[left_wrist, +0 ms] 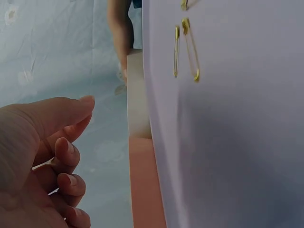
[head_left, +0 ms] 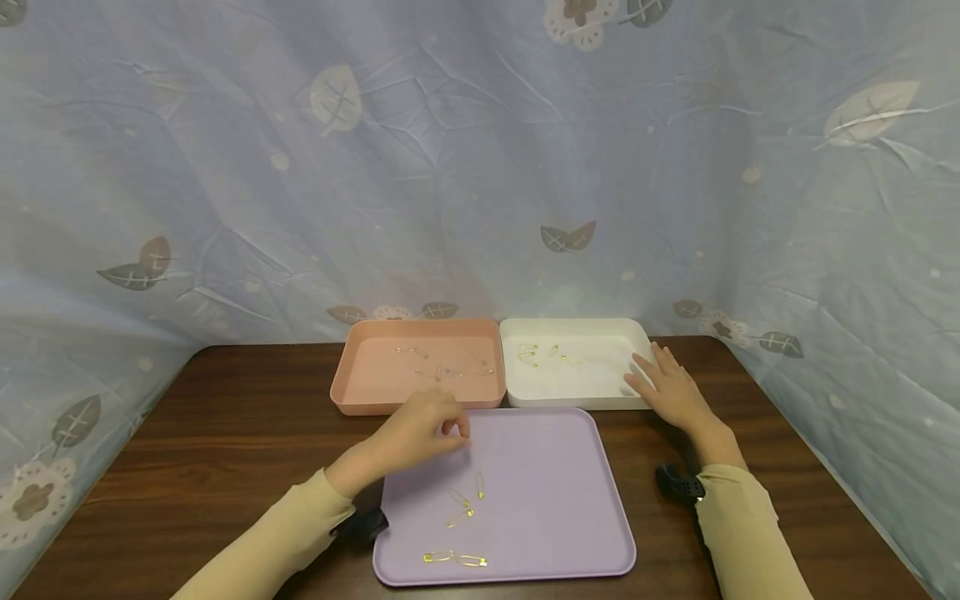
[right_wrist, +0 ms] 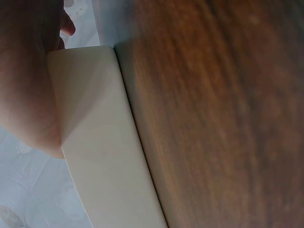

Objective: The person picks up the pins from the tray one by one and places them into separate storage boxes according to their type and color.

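The left hand (head_left: pixel 416 429) hangs above the lilac tray (head_left: pixel 555 500), fingers curled, thumb and index tips close together; whether they pinch something, I cannot tell. The right hand (head_left: pixel 675 396), fingers straight and apart, touches the white tray (head_left: pixel 600 375). Five gold pins (head_left: pixel 472 562) lie on the lilac tray. Below is a brown table (head_left: pixel 225 433); patterned cloth (head_left: pixel 450 167) hangs behind.

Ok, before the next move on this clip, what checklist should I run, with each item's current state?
1. Gold safety pins available on the lavender tray: ok, five show.
2. Left grip empty: cannot tell; no pin is visible, though a small one could be hidden.
3. Right grip at the right edge of the white tray: ok.
4. White-tray pins gold: ok, those visible look gold.
5. Peach tray holding only silver pins: cannot tell; they show too faintly.
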`<state>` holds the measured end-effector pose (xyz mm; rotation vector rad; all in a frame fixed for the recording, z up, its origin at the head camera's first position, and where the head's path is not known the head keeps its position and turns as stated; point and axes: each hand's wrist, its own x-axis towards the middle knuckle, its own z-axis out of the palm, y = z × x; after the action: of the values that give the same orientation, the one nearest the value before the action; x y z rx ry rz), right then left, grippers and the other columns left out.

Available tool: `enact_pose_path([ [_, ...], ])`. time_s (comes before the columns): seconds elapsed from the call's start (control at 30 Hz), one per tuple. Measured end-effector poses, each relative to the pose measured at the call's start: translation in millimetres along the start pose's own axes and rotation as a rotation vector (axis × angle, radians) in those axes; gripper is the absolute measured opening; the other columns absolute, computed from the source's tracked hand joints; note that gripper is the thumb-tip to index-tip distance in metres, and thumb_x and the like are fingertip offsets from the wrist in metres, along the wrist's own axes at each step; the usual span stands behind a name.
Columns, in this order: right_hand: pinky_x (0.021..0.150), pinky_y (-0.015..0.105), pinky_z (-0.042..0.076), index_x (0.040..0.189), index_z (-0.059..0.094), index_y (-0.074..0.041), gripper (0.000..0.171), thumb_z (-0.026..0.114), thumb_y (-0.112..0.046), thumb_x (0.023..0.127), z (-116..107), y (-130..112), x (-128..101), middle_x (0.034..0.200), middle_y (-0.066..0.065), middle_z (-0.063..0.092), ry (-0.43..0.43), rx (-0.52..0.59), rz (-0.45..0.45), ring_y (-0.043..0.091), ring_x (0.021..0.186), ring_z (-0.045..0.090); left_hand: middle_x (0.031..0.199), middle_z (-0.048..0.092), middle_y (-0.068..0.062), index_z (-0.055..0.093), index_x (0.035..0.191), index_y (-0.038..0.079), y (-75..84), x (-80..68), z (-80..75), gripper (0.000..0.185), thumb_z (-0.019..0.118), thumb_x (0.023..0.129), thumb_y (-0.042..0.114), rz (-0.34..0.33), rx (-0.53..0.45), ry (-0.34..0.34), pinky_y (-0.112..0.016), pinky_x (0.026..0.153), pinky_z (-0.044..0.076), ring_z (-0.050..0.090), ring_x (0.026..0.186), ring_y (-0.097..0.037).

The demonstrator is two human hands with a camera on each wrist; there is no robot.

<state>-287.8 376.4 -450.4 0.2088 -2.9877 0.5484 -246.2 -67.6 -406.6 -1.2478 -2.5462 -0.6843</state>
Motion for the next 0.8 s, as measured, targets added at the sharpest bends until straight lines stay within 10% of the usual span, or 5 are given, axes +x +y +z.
enact_pose_path([
  [0.47, 0.113, 0.069, 0.012, 0.15, 0.034, -0.003, 0.068, 0.04, -0.05, 0.101, 1, 0, 0, 0.159, 0.031, 0.011, 0.0, -0.015, 0.002, 0.05, 0.147, 0.008, 0.068, 0.049, 0.014, 0.069, 0.081, 0.026, -2.6, -24.6, 2.2, 0.011, 0.079, 0.079, 0.028, -0.064, -0.08, -0.157, -0.021, 0.071, 0.032, 0.039, 0.071, -0.001],
  [0.8, 0.114, 0.068, 0.011, 0.15, 0.034, -0.003, 0.068, 0.04, -0.05, 0.101, 0, 0, 1, 0.159, 0.031, 0.009, -0.007, -0.006, -0.004, 0.051, 0.147, 0.006, 0.074, 0.048, 0.011, 0.069, 0.088, 0.023, -4.2, -31.4, 1.5, 0.019, 0.081, 0.075, 0.031, -0.046, -0.093, -0.393, -0.019, 0.072, 0.033, 0.038, 0.075, -0.002],
])
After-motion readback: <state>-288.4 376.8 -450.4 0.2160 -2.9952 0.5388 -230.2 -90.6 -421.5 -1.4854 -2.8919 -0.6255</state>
